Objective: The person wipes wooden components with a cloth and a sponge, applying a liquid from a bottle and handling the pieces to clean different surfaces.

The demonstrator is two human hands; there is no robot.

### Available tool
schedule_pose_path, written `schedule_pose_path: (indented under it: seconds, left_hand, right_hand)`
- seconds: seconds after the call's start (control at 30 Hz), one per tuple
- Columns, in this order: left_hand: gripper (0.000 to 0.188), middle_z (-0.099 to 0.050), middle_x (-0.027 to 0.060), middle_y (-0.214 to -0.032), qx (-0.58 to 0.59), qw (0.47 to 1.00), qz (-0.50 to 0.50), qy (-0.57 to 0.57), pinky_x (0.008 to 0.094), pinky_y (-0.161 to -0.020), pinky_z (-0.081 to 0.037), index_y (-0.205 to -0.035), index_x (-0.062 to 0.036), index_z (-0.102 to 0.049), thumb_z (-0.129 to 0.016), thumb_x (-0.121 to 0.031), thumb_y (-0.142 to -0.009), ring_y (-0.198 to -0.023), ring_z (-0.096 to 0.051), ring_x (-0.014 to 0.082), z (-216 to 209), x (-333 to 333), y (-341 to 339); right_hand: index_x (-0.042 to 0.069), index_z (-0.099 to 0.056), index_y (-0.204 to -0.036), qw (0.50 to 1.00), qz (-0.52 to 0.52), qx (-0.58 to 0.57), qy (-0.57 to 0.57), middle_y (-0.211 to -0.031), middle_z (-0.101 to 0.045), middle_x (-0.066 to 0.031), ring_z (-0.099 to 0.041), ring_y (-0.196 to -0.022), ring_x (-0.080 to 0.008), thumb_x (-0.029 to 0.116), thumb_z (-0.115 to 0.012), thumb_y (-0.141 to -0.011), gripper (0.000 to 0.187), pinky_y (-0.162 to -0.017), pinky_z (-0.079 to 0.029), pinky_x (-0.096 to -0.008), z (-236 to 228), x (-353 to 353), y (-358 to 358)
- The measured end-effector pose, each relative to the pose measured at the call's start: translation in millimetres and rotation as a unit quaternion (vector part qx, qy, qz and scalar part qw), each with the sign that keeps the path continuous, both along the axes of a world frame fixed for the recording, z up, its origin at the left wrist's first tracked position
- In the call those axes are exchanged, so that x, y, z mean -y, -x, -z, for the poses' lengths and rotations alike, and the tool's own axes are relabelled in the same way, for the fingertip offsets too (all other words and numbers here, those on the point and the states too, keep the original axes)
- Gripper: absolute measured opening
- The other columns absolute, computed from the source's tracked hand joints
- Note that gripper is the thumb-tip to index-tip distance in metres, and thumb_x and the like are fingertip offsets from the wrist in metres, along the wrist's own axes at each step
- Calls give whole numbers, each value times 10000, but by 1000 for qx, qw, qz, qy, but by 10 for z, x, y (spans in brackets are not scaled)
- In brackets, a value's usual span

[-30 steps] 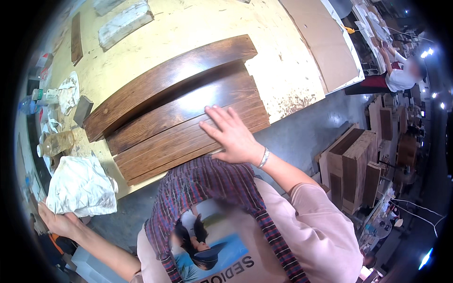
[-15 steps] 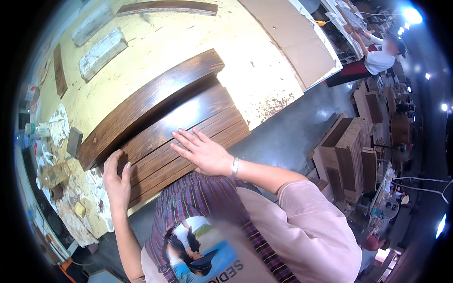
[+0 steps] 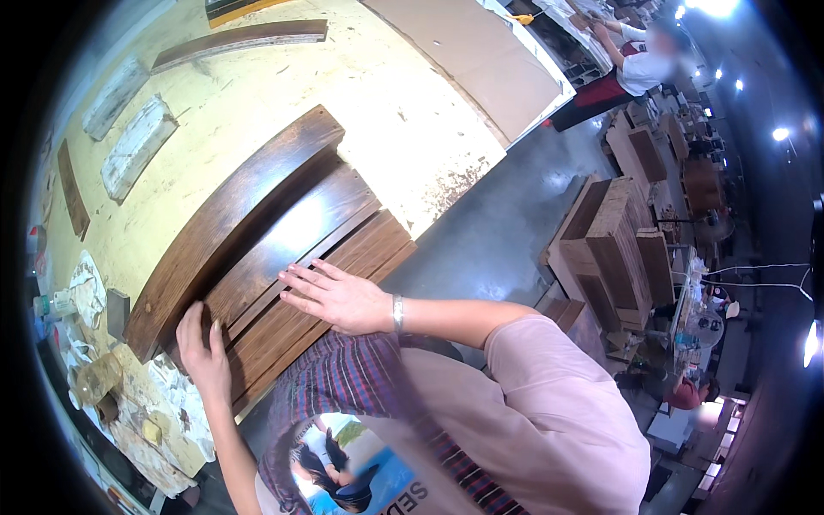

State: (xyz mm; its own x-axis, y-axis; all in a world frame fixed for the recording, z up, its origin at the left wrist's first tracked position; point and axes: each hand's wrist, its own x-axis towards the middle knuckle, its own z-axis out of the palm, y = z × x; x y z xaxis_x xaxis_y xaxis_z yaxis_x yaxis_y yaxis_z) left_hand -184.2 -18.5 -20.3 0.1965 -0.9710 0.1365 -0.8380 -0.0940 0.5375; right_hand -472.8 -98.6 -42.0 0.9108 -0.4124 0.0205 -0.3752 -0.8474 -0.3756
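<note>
I judged light, even pressure best, my right hand (image 3: 345,302) spread over brown slats (image 3: 367,249) running toward two o'clock from my left hand (image 3: 204,354), its thumb parted from its fingers.

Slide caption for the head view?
Right hand on dark boards, left hand at their left end, a curved wooden piece alongside.

Several dark capital letters (image 3: 405,500), partly cut off, stand on the person's pale pink shirt (image 3: 549,386).

Orange-edged board (image 3: 245,12), cut off by my top edge; co-worker (image 3: 642,74), head blurred; right hand (image 3: 342,300), palm hidden from me.
</note>
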Motion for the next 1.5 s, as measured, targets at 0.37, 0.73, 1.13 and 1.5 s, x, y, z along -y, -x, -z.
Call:
schedule_pose_path:
  seconds: [0.37,0.73,1.13,1.5]
  left_hand:
    - [544,-518,200,-1337,-342,890,-299,30,331,-1078,-331,-1343,137,-431,-621,-192,-954,-1220,-495,210,440,-602,-660]
    - [588,-517,196,-1331,-333,893,-259,-155,325,-1078,-303,-1336,146,-433,-618,-261,-954,-1237,-449,207,424,-483,-983]
    - [606,-460,214,-1406,-391,860,-311,-105,334,-1113,-266,-1384,151,-369,-584,-241,-975,-1301,-417,227,658,-539,-1088]
    - [369,-633,75,-948,-366,865,-319,-127,302,-834,-429,-1015,68,-626,-570,-294,-978,-875,-534,125,550,-353,-1210]
  right_hand:
    - [32,-425,-1407,992,21,85,-93,-1523,-329,-172,-278,-1434,-305,228,-789,-700,819,-1170,-221,-503,-99,176,24]
    - [-153,-396,-1353,817,392,115,-406,-1398,-456,-290,-457,-1305,-339,158,-775,-757,772,-1107,-330,-329,87,1517,593]
    - [-224,-395,-1307,811,423,81,-395,-1246,-536,-331,-523,-1193,-352,133,-717,-793,704,-1034,-386,-330,-21,1657,279]
    - [-132,-663,-954,851,396,-61,-341,-979,-667,-304,-657,-965,-394,446,-687,-812,596,-870,-499,-393,-116,1814,380]
